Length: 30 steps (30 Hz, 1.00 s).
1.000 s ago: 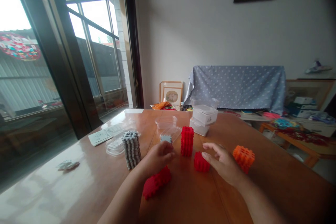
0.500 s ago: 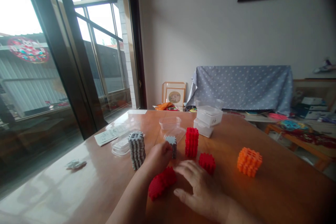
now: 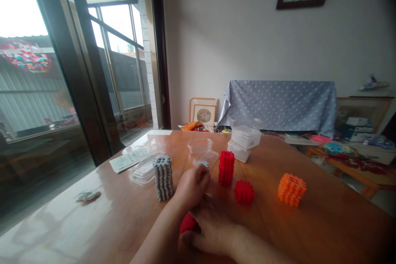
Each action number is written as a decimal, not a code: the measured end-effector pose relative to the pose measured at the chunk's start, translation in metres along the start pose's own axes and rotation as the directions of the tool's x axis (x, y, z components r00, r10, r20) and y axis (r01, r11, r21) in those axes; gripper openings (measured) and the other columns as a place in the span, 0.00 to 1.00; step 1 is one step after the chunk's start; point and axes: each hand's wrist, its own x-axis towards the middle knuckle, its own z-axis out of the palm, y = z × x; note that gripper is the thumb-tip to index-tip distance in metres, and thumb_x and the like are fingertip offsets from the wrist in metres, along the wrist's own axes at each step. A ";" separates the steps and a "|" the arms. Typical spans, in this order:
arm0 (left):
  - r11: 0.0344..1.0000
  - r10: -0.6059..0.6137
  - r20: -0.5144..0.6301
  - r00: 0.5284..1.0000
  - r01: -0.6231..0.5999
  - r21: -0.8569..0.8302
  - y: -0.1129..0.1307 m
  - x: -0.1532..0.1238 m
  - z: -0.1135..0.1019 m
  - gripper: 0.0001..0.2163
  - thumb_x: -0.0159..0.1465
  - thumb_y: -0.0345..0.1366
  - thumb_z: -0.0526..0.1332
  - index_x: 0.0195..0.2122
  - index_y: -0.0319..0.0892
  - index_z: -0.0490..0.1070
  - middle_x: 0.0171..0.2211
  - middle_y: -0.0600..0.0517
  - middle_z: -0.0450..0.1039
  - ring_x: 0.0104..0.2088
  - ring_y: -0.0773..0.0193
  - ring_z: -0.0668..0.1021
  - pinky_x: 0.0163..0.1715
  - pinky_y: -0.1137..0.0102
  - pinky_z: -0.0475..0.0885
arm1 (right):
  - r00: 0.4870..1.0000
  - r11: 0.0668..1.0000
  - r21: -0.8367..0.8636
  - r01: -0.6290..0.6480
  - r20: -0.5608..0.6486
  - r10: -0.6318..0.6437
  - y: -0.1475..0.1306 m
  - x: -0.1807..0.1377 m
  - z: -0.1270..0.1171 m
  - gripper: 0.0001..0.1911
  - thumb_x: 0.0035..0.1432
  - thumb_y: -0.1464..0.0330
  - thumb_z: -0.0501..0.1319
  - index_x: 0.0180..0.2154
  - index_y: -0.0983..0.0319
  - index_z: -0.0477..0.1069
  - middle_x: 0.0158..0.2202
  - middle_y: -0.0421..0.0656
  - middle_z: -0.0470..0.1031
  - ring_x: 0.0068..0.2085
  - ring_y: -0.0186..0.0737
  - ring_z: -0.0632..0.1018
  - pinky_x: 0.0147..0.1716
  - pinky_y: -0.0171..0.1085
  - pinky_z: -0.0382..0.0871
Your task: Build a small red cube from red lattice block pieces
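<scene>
My left hand (image 3: 193, 185) is closed in front of a short stack of grey toothed building pieces (image 3: 202, 164), hiding most of it. Whether the fingers hold anything is hidden. Below it, my right hand (image 3: 212, 225) curls over red toothed building pieces (image 3: 188, 223) lying on the table, with the thumb on their near side; only a small red part shows. A taller grey stack (image 3: 163, 178) stands left of my left hand. To the right are an upright red stack (image 3: 226, 168) and a lower red stack (image 3: 244, 192).
An orange stack (image 3: 291, 189) sits farther right on the wooden table (image 3: 262, 231). Clear plastic boxes (image 3: 246, 137), a clear tub (image 3: 200, 145) and lids (image 3: 142, 170) stand toward the back. Paper sheets (image 3: 123, 161) and a small plastic packet (image 3: 88, 195) lie at left.
My right hand has moved left and down onto the red pieces, its fingers passing under my left hand. My left hand has shifted slightly right, covering more of the short grey stack.
</scene>
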 end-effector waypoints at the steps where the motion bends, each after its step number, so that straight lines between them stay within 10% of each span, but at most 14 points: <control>1: 1.000 0.004 0.008 1.000 -0.004 0.004 -0.001 0.000 0.001 0.07 0.66 0.38 0.58 0.35 0.43 0.73 0.30 0.52 0.75 0.31 0.63 0.75 0.30 0.72 0.62 | 1.000 1.000 -0.003 -0.012 -0.010 0.012 0.000 -0.001 -0.002 0.37 0.57 0.58 0.66 0.66 0.54 0.61 0.70 0.48 0.61 0.67 0.62 0.63 0.66 0.56 0.52; 20: 0.997 0.061 0.288 0.956 -0.071 0.025 -0.004 -0.004 0.018 0.09 0.58 0.28 0.56 0.37 0.43 0.73 0.32 0.53 0.77 0.32 0.64 0.76 0.30 0.73 0.64 | 0.885 0.930 -0.020 -0.367 -0.314 0.343 0.053 -0.087 -0.032 0.32 0.58 0.61 0.65 0.63 0.57 0.67 0.59 0.49 0.71 0.62 0.53 0.69 0.61 0.48 0.63; 30: 0.948 0.180 0.497 0.849 -0.285 0.143 0.006 -0.014 0.022 0.25 0.43 0.47 0.76 0.42 0.46 0.75 0.42 0.47 0.77 0.45 0.47 0.76 0.44 0.63 0.71 | 0.886 0.922 0.233 -0.310 -0.280 0.369 0.053 -0.081 -0.013 0.20 0.57 0.70 0.64 0.52 0.57 0.72 0.32 0.38 0.73 0.33 0.38 0.74 0.32 0.35 0.65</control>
